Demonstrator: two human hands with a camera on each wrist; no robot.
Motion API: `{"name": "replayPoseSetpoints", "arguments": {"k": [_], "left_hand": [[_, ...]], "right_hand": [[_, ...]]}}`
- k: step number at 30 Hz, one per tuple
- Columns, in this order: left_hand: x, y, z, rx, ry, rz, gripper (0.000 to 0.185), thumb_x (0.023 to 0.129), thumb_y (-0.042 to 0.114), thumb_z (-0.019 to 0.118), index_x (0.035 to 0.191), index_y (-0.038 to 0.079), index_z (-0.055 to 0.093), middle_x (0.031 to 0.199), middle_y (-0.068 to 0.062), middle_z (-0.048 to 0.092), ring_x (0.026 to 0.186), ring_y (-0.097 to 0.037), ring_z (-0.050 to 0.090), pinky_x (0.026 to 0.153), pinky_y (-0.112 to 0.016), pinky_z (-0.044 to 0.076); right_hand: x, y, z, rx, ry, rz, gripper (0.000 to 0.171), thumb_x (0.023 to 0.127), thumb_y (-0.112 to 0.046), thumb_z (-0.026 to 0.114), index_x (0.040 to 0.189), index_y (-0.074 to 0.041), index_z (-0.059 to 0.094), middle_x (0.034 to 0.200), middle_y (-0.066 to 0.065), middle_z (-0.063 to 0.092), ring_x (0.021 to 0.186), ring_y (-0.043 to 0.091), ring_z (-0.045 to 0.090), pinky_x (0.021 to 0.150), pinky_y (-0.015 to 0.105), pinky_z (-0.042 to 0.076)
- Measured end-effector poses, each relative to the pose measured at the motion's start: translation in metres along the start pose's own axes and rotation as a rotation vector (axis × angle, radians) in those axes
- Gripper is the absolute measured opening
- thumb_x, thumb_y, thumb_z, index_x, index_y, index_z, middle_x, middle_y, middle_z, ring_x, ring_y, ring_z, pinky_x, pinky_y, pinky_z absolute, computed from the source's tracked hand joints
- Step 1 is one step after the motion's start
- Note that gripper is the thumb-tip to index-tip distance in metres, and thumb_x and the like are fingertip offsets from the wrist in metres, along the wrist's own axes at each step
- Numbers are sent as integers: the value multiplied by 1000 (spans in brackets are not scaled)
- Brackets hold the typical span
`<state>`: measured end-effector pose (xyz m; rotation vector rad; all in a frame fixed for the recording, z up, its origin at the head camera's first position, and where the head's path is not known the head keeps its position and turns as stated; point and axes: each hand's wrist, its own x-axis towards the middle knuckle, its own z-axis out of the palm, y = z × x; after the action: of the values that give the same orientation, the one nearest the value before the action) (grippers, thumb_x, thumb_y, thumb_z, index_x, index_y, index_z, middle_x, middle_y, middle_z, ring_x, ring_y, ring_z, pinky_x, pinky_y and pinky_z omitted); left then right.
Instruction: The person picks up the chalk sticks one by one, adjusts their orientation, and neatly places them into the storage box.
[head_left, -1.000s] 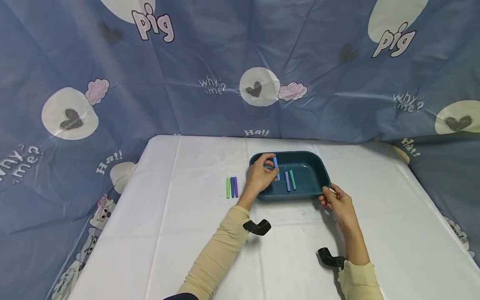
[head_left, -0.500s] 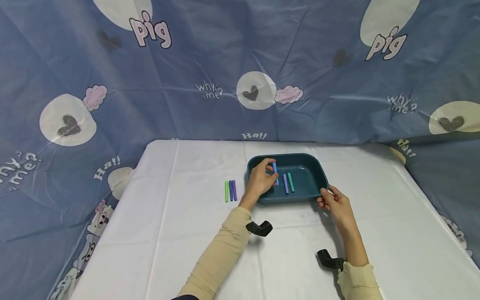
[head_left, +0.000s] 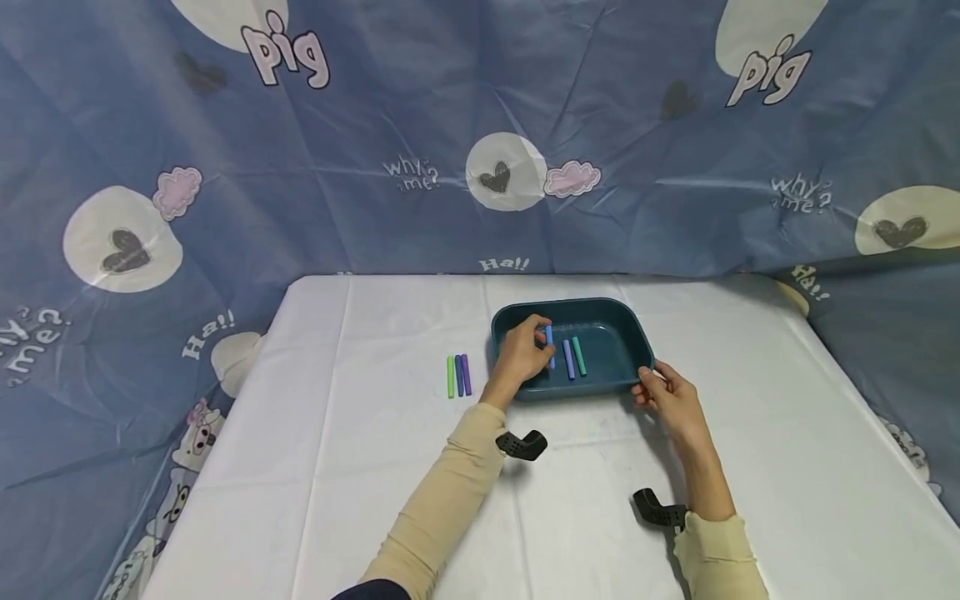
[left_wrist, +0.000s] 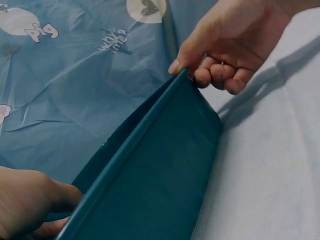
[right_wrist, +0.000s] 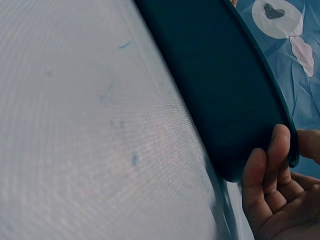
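Fingers of the left hand (head_left: pixel 520 354) are curled over the near-left part of the dark teal rectangular plastic tray (head_left: pixel 632 333), and a short blue stick (head_left: pixel 550 345) is pinched at their tips, held just over the tray floor. Beside it, inside the tray, a purple stick (head_left: pixel 568 359) and a green stick (head_left: pixel 578 355) are laid side by side. The right hand (head_left: pixel 670 400) is set at the tray's near-right corner, the thumb on the rim and the other fingers bent against the outer wall. On the white tablecloth (head_left: pixel 375 433), just left of the tray, three more sticks (head_left: pixel 458 376), green, blue and purple, are lined up touching one another. The sticks are seen only from the head camera. From the left wrist camera the tray's outer wall (left_wrist: pixel 165 175) is seen close up, with the right hand (left_wrist: pixel 230 45) gripping the rim at the far corner, thumb on the edge and fingers curled beneath. From the right wrist camera the fingers (right_wrist: pixel 265 175) are shown pressed against the tray's rounded corner (right_wrist: pixel 235 100), with faint blue marks on the cloth.
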<state>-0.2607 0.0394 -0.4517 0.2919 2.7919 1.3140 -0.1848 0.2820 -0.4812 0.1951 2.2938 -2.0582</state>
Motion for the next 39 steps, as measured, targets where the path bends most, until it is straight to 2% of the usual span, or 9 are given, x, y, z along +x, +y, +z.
{"name": "replayPoseSetpoints", "arguments": {"k": [9,14,19,25,32,36,39], "left_hand": [[3,1,4,78,-112,-78,42,89,13,64,129,13,53,99,-5,63,87,-19,60,78,-33,50],[7,3,5,110,-148,-88,41,89,13,64,129,13,53,100,-5,64,91,-20,59,81,-34,51],[10,6,7,144,-167,-116,41,89,15,64,129,14,53,99,-5,65,93,-20,58,82,-33,50],[15,7,11,163,-173,-120,40,88,14,65,126,12,54,96,-5,66,87,-19,60,80,-32,50],[15,7,19,170,-190,-159,38,88,14,64,125,11,54,101,-5,67,111,-23,54,101,-39,42],[17,8,20,183,-180,-146,37,88,14,64,125,10,55,103,-7,65,121,-25,49,108,-42,36],[18,8,21,207,-178,-134,38,88,15,64,124,8,56,111,-9,63,124,-26,48,108,-42,35]], "right_hand": [[-2,1,-1,14,0,-4,62,96,-31,54,142,5,33,76,-6,68,66,3,62,65,19,56],[-2,-1,-1,8,3,-13,62,96,-30,54,142,6,33,75,-6,68,65,3,62,65,18,55],[-2,-2,-2,6,10,-10,61,96,-29,54,142,6,33,75,-7,68,65,3,62,65,18,55],[-2,-1,-1,-5,25,-5,62,96,-31,54,142,5,34,73,-10,67,64,1,62,64,17,55],[-1,-1,1,26,4,13,60,96,-27,54,141,6,33,74,-7,67,64,3,62,65,18,56],[0,-3,1,15,5,4,60,96,-29,54,142,5,34,75,-6,68,65,4,63,65,18,55],[0,-3,1,7,7,0,61,96,-30,54,142,4,34,75,-8,68,66,3,63,65,18,55]]}}
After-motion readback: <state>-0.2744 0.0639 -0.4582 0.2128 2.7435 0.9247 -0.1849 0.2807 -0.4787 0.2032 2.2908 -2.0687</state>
